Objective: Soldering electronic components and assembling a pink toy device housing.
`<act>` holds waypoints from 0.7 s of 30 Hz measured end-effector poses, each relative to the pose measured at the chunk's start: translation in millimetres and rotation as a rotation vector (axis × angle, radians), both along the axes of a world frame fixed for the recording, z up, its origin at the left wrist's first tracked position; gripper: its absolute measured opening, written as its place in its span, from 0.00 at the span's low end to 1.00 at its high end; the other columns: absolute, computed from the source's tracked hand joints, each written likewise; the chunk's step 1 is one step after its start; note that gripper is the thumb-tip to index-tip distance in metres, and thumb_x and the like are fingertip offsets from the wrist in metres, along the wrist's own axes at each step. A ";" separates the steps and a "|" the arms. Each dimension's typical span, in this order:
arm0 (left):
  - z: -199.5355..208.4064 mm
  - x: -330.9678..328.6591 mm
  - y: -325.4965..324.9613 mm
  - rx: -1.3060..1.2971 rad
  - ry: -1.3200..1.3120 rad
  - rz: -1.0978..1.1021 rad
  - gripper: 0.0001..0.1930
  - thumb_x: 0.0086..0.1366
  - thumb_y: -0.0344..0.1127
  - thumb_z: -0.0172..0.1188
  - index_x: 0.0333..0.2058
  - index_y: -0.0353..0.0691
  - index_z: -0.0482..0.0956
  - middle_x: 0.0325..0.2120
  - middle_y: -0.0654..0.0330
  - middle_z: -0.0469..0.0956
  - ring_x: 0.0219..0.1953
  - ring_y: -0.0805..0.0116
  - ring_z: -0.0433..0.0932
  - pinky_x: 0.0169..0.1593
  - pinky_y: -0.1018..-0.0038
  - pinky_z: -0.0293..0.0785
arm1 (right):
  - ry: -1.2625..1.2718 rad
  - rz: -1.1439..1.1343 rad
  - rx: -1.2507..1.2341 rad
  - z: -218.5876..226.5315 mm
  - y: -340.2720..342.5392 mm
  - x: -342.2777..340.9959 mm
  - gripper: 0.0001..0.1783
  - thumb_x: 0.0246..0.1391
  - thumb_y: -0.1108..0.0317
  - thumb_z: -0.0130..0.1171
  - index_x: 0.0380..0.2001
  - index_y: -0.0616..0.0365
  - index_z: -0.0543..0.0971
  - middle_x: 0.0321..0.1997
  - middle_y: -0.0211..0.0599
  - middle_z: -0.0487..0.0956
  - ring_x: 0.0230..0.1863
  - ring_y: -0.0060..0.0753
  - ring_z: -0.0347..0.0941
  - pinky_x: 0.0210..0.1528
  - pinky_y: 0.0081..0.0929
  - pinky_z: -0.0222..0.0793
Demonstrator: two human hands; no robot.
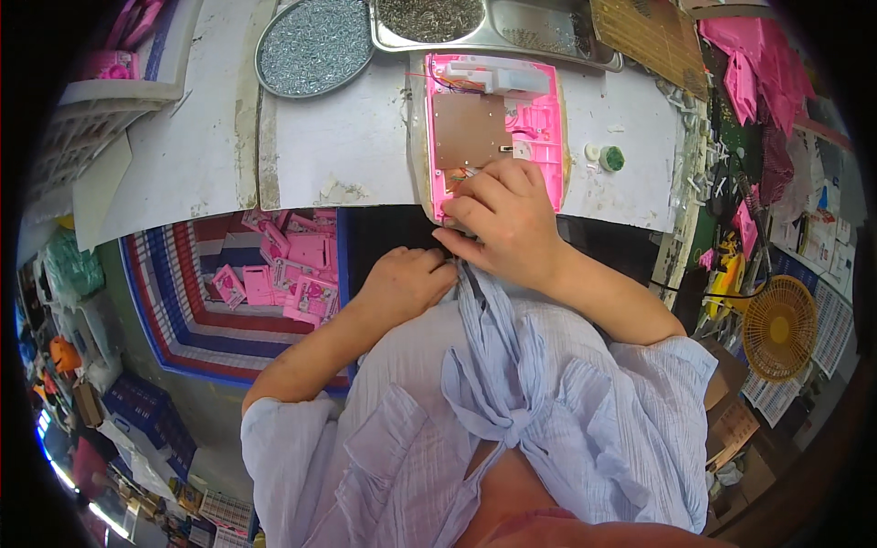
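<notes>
A pink plastic housing (545,142) lies open on the white bench in front of me. Inside it sit a brown circuit board (468,131), white parts (521,83) at the far end and thin coloured wires (455,179) by the board's near edge. My right hand (507,215) rests over the housing's near end with fingers curled, close to those wires; its fingertips pinch at something too small to make out. Below the bench edge, near my lap, my left hand (406,283) is closed with fingers bent under, and what they hold is hidden.
A round tray of small silvery screws (315,46) and a metal tray (548,46) of small parts stand at the back. Right of the housing are a green-topped round piece (612,159) and white bits. Below left, a striped crate (174,301) holds pink housings (311,256). A yellow fan (779,327) is far right.
</notes>
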State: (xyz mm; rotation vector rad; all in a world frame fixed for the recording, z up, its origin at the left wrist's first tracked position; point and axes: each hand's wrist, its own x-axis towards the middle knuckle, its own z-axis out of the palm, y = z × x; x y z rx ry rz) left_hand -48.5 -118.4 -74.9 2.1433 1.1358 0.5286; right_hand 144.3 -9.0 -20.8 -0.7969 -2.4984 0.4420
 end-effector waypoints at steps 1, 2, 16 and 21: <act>4.2 -1.1 6.0 -0.026 0.005 -0.049 0.08 0.58 0.34 0.69 0.34 0.42 0.79 0.33 0.57 0.78 0.33 0.55 0.80 0.37 0.60 0.74 | -0.001 -0.011 0.014 -4.4 -0.2 0.5 0.17 0.40 0.63 0.75 0.35 0.51 0.81 0.42 0.30 0.79 0.46 0.41 0.73 0.49 0.42 0.65; 11.2 -11.4 12.8 -0.043 -0.025 -0.027 0.08 0.57 0.34 0.69 0.35 0.43 0.80 0.32 0.58 0.77 0.34 0.56 0.79 0.36 0.61 0.74 | -0.001 -0.023 0.028 -7.7 -0.8 0.7 0.17 0.40 0.62 0.75 0.34 0.50 0.80 0.42 0.29 0.79 0.46 0.41 0.73 0.49 0.42 0.65; 18.0 -28.4 75.7 0.177 -0.184 0.096 0.17 0.48 0.30 0.79 0.38 0.44 0.84 0.30 0.60 0.74 0.31 0.60 0.74 0.34 0.66 0.71 | -0.064 -0.157 0.088 21.8 62.2 43.7 0.16 0.46 0.58 0.71 0.37 0.51 0.80 0.44 0.33 0.81 0.50 0.46 0.73 0.50 0.43 0.70; 22.4 -24.4 76.4 0.197 -0.197 0.107 0.13 0.54 0.34 0.76 0.37 0.45 0.82 0.28 0.60 0.72 0.29 0.58 0.74 0.32 0.62 0.69 | -0.311 -0.146 -0.025 39.6 53.0 30.6 0.21 0.46 0.62 0.71 0.43 0.58 0.79 0.45 0.38 0.79 0.50 0.47 0.72 0.48 0.44 0.68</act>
